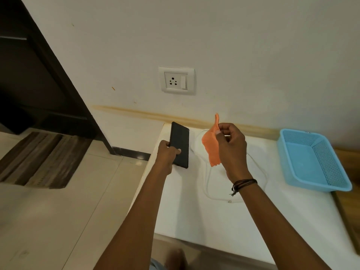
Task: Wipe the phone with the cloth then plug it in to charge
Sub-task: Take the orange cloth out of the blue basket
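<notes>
My left hand [168, 152] grips the lower part of a black phone [180, 140], holding it above the left end of the white table [194, 221], thumb on its face. To its right, my right hand [231, 147] pinches an orange cloth [211, 145] that hangs in the air, apart from the phone. A white charging cable [208, 184] lies looped on the table under my right hand, its metal plug end [229, 201] near my right wrist. A white wall socket [176, 81] with a switch sits on the wall above the phone.
A light blue plastic basket [313, 158] stands on the table's right side. A dark wooden cabinet [39, 75] and a striped mat [39, 160] are on the left over the tiled floor. The table's front edge is near my body.
</notes>
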